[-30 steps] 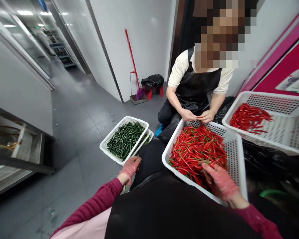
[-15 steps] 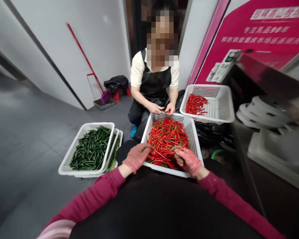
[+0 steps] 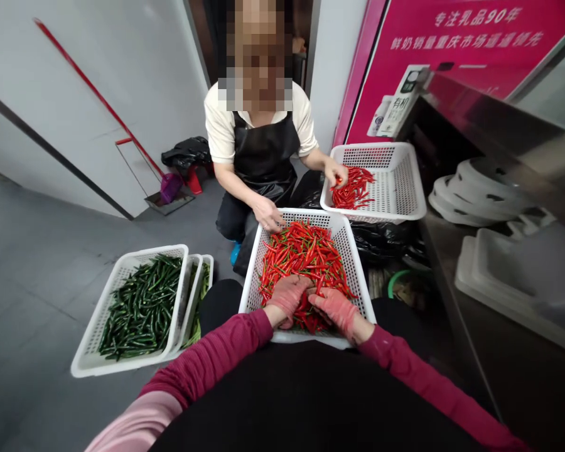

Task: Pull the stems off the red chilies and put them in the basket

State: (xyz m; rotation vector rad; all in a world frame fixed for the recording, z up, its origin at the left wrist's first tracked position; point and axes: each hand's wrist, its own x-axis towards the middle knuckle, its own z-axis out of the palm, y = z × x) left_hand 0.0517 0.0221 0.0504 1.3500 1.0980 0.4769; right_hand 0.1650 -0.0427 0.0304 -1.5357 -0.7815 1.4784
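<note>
Magenta panel [image 3: 456,55] lettered “专注乳品90年” backs two pink-gloved hands [image 3: 290,294] [image 3: 334,307], curled, contents indiscernible, among slender red chilies [image 3: 306,254] in one white perforated basket [image 3: 343,242].

The left hand [image 3: 289,295], a second ago out near the green chillies [image 3: 144,307], is now at the red chillies [image 3: 306,248], its fingers just beside the right hand's [image 3: 336,307]. Beyond these fingers, the co-worker's hands have parted: one hand [image 3: 268,215] is at the pile's far edge, the other [image 3: 334,172] at a smaller heap [image 3: 358,188], farther off to the right.
</note>
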